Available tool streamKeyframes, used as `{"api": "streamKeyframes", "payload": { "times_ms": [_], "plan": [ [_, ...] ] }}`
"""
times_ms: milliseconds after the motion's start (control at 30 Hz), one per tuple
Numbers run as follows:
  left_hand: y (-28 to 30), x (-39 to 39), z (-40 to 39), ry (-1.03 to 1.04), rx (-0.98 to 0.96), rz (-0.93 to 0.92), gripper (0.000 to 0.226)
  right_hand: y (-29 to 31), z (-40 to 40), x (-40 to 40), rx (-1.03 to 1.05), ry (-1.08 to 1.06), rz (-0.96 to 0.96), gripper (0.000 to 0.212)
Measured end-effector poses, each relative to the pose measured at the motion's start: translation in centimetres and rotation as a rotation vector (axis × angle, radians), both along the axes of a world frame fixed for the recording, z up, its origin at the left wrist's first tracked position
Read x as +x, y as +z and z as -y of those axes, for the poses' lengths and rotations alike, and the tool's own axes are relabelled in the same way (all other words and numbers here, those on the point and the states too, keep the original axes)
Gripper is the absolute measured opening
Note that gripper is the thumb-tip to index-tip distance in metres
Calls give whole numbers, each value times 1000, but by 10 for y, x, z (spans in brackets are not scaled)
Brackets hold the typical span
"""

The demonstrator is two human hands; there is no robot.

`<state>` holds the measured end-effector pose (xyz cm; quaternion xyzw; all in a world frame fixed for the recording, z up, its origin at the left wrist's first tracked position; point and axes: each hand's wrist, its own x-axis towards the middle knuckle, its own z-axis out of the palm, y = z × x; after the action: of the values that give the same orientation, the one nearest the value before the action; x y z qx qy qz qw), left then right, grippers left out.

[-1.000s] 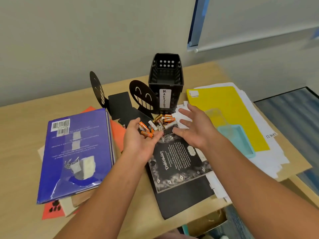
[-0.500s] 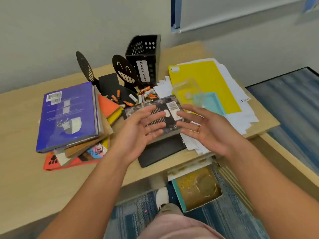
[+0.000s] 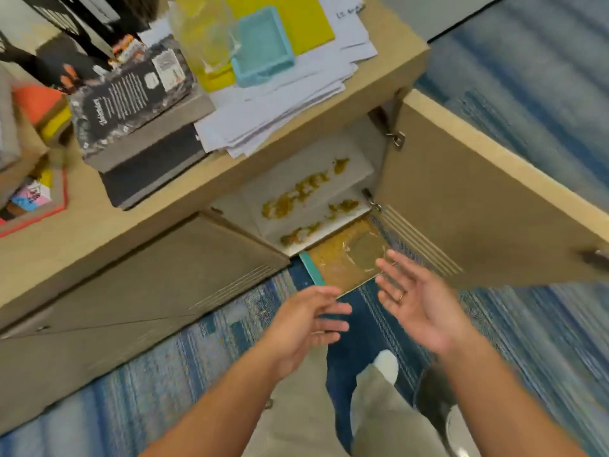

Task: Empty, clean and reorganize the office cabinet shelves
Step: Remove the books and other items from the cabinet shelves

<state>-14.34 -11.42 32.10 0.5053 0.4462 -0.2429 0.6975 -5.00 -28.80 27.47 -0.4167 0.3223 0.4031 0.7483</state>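
Observation:
I look down into an open office cabinet whose white shelves (image 3: 349, 173) are smeared with yellow-brown crumbs (image 3: 296, 196). At its foot on the carpet lies a teal-edged tray (image 3: 339, 262), dirty with the same brown mess. My left hand (image 3: 306, 321) and my right hand (image 3: 415, 301) hover side by side in front of the cabinet, just above the tray's near edge. Both have spread, relaxed fingers and hold nothing. A ring shows on my right hand.
The cabinet top (image 3: 389, 74) carries a black book (image 3: 128, 94) on a dark folder, white papers (image 3: 280, 103), a yellow folder (image 3: 290, 14), a teal tray (image 3: 263, 57), batteries (image 3: 127, 47) and more books at left. The right door (image 3: 478, 199) stands open; the left door (image 3: 164, 268) is ajar. My legs are below.
My view has swung down from the cabinet top to the open cabinet and floor. Both hands left the black book and batteries and dropped, empty, in front of the shelves.

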Motion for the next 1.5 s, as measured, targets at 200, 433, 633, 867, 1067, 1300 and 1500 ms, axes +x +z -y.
{"api": "streamKeyframes", "payload": {
  "times_ms": [200,433,633,867,1067,1300,1500],
  "plan": [
    [-91,4,30,-78,21,-141,20,-92,26,-16,-69,-27,-110,28],
    [-239,49,6,-105,94,-139,21,-228,9,41,-126,-5,-27,27],
    [-404,102,-46,-181,304,51,22,-404,-51,82,-142,79,161,25],
    [-540,166,-121,-278,737,266,23,-521,-123,123,-375,346,613,25],
    [-613,232,-190,-319,1216,260,21,-571,-161,175,-593,694,1018,32],
    [-649,302,-247,-273,1604,230,29,-582,-193,267,-1008,904,1363,37],
    [-662,333,-303,-544,1768,135,43,-578,-216,312,-1194,1035,1342,47]
  ]
}}
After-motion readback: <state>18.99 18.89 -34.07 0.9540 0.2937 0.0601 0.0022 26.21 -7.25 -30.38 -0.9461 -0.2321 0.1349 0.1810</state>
